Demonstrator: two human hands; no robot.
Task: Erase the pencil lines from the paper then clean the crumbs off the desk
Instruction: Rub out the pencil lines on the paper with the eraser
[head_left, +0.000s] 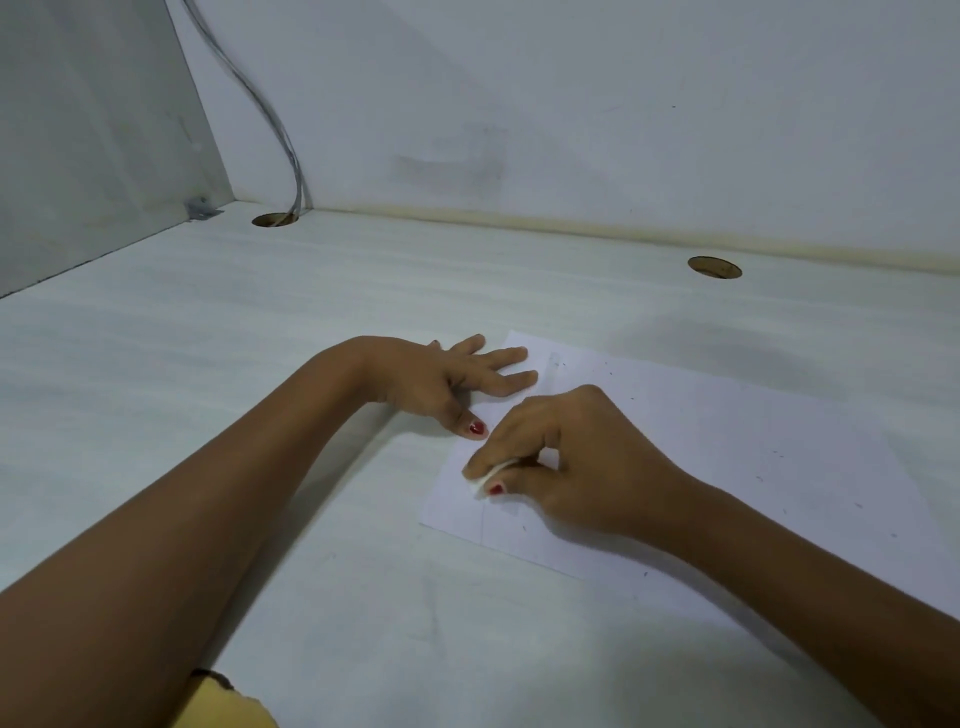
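A white sheet of paper lies on the white desk, right of centre. Faint pencil lines run near its left side. Small dark eraser crumbs are scattered over its right part. My left hand lies flat, fingers straight, pressing the paper's upper left corner. My right hand pinches a small white eraser between thumb and fingers, and the eraser touches the paper near its left edge.
Two round cable holes sit along the desk's back edge. A grey cable drops into the left one. White walls close the desk at the back and the left. A metal bracket sits in the back left corner.
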